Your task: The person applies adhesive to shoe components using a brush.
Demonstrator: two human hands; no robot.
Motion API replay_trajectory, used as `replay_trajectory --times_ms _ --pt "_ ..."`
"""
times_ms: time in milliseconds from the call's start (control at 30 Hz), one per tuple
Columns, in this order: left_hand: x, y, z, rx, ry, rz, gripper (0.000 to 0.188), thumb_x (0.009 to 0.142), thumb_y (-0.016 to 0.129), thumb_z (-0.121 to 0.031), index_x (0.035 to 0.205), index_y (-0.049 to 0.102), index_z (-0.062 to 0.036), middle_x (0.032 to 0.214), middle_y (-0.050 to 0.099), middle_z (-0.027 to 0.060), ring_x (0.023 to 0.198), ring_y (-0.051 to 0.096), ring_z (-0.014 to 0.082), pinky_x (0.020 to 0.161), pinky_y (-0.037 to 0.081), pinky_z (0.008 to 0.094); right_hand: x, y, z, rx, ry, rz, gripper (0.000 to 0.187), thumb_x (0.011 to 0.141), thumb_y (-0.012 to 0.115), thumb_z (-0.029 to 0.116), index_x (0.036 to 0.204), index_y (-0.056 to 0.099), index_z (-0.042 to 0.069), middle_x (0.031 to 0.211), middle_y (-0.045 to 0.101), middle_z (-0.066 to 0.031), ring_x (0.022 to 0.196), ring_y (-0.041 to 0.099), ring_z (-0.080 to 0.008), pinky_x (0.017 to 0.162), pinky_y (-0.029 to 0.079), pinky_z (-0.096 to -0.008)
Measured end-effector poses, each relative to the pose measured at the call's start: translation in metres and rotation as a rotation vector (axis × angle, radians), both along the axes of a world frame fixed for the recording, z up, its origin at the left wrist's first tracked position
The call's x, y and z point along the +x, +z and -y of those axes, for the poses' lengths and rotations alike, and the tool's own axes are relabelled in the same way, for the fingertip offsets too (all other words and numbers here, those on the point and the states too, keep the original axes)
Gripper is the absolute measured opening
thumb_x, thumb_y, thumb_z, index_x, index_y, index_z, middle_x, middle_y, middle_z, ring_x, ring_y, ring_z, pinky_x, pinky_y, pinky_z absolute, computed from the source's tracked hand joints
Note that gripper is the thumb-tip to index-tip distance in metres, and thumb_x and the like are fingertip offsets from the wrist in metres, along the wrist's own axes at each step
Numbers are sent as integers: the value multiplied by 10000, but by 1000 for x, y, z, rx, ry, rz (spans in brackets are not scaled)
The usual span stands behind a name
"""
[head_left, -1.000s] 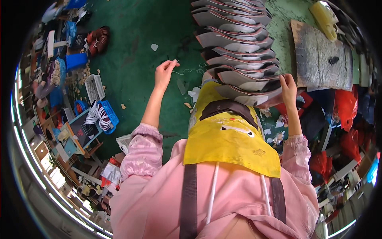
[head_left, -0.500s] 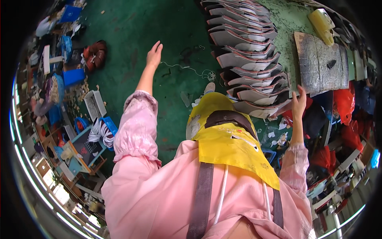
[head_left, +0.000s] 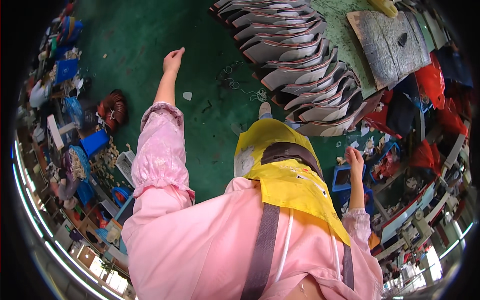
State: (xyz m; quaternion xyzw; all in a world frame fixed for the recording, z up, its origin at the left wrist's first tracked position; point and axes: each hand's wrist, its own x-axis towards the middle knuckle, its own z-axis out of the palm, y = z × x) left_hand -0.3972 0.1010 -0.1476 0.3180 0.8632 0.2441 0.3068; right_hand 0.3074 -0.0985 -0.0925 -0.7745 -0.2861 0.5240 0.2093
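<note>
My left hand [head_left: 173, 60] is out ahead over the green floor [head_left: 135, 30], fingers loosely bent and nothing visible in them. Low on the right, my right hand [head_left: 354, 159] hangs near a blue bin [head_left: 343, 178]; its fingers are slightly curled, and I see nothing held. Neither hand touches anything. Between and beyond them lies a long row of overlapping curved grey pieces [head_left: 295, 55] with dark parts and reddish edges, along the side of a green worktop [head_left: 345, 55]. A yellow apron [head_left: 280, 130] covers my front.
A silvery wrapped board [head_left: 390, 45] lies on the worktop with a small dark piece on it. Red plastic bags [head_left: 431, 82] hang at the right. Tangled white string [head_left: 260, 95] is on the floor. Blue bins [head_left: 94, 142] and a brown coiled bundle [head_left: 113, 110] stand at the left.
My right hand has dropped away from the worktop's edge, back toward my side. The left hand's fingers have bent more. My view has shifted and turned relative to the row of pieces.
</note>
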Motion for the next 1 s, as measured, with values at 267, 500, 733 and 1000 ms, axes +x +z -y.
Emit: replay_trajectory --times_ms 267,500,733,1000 --pt "118 64 -77 351 62 1010 707 862 500 -596 1371 386 -118 1348 475 96 1244 437 236 992 377 424 -102 8 -44 33 -513 -731 490 910 558 387 1242 441 47 1111 551 -119 1017 562 -306 948 457 -453" --pt "153 89 -109 373 -1 1388 525 906 524 -456 1287 507 -96 1283 547 71 1188 499 262 1023 374 434 -145 34 -39 41 -784 -628 212 829 631 109 1022 546 86 955 617 -41 760 591 -183 700 502 -316" --pt "161 84 -107 223 -107 1522 499 902 571 -361 1292 502 -56 1300 535 73 1177 506 248 1005 392 400 -175 40 -47 -64 -762 -1190 236 774 610 129 1003 582 83 977 610 -73 865 554 -207 760 457 -358" --pt "175 75 -77 186 -142 1170 446 901 597 -210 1293 480 -32 1241 563 65 1169 522 236 996 416 401 -206 10 -75 18 -710 -1229 314 775 741 201 1054 626 112 1067 641 7 1023 570 -163 919 416 -321"
